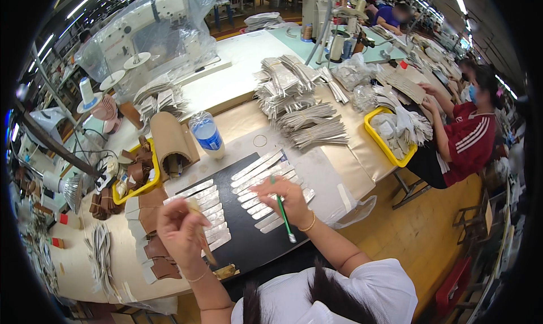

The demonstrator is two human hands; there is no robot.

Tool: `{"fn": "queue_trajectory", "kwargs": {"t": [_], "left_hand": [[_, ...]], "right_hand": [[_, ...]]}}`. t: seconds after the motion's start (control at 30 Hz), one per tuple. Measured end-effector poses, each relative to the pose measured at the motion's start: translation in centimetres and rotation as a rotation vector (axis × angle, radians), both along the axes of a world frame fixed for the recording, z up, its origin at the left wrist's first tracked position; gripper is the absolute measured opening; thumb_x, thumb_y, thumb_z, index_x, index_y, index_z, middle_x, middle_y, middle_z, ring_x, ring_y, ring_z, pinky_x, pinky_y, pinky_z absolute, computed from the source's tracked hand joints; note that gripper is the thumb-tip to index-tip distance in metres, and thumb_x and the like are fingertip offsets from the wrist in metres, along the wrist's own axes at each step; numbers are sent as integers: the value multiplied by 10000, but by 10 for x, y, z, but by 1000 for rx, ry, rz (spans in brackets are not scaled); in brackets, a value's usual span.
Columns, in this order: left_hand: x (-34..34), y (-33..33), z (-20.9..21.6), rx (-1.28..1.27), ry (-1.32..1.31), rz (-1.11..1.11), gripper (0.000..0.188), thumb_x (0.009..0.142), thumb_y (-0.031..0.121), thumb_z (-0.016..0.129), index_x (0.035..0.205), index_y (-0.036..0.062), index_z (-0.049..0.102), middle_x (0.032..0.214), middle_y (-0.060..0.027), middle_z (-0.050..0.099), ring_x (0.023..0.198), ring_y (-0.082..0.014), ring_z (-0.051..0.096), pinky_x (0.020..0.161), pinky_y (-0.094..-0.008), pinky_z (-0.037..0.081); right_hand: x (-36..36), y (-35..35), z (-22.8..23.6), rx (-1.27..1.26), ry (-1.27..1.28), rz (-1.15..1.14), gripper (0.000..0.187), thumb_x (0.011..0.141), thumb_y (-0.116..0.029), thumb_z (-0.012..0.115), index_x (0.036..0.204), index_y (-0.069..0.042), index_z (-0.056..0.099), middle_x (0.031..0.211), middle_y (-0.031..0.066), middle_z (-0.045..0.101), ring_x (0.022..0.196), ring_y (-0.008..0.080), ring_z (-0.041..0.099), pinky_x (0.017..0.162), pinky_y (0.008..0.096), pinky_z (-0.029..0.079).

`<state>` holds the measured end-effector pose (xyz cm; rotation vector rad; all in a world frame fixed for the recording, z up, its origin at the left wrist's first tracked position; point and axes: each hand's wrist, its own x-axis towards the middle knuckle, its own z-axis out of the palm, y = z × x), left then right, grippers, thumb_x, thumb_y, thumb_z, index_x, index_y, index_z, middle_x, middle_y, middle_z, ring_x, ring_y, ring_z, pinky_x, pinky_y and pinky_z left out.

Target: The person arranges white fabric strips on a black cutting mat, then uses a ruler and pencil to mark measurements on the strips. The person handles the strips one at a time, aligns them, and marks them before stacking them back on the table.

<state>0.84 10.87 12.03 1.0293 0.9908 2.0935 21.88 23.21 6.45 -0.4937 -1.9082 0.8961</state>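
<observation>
thin green brush (284, 215), flat silvery strips (261, 180)

Under the right grip (285, 199) and left grip (181, 230) a mat (249, 242) lies on the desk (362, 160), with rows of strips (266, 180) on it. Behind the left grip stand a cardboard roll (169, 137) and a water bottle (207, 134). Left of the roll sits a tray (133, 191) of leather pieces. Bundled stacks (294, 98) lie well behind the right grip.
</observation>
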Motion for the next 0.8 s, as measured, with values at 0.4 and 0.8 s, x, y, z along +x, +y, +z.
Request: {"fn": "queue_trajectory", "kwargs": {"t": [0.4,0.8], "left_hand": [[43,-59,-54,-735,422,-170,156,843,37,776,914,-11,646,812,-57,683,658,-76,599,565,-219,479],[10,-114,-79,-817,109,-441,225,833,97,792,1043,23,759,860,-36,678,780,-74,605,626,-229,441]], "right_hand": [[9,-53,-10,-984,-163,495,169,981,-175,642,1013,-23,708,850,47,729,762,100,691,692,224,542],[7,-55,-11,-561,-376,630,178,834,-119,782,982,-27,745,916,88,763,859,171,737,864,293,551]]}}
